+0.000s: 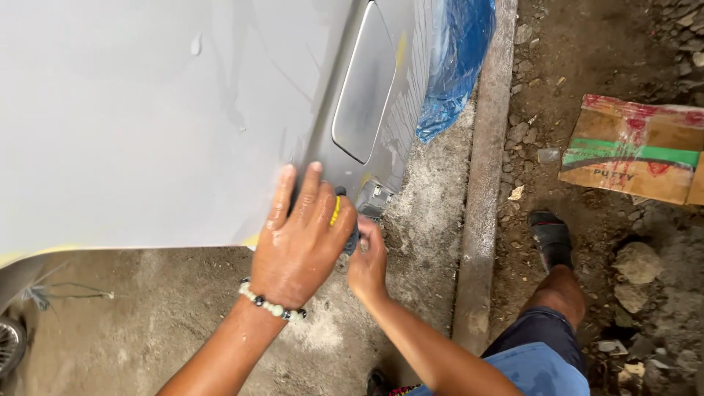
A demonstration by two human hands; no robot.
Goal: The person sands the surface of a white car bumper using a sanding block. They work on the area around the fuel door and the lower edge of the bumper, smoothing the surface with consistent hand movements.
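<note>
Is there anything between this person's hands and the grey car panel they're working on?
Only a small dark and yellow pad, pressed under the left hand against the grey panel. The right hand touches the panel's lower edge beside it. Nothing else visible stands between.

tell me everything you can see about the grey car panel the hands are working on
The grey car panel fills the upper left of the view, matt like primer or sanded paint, with wet drips and streaks. A recessed oval fuel-door shape sits near its right side, and blue plastic sheeting hangs beyond that. Yellow traces show along its lower edge. The left hand presses flat on it over a small dark and yellow block; the right hand is at the lower edge.
</note>
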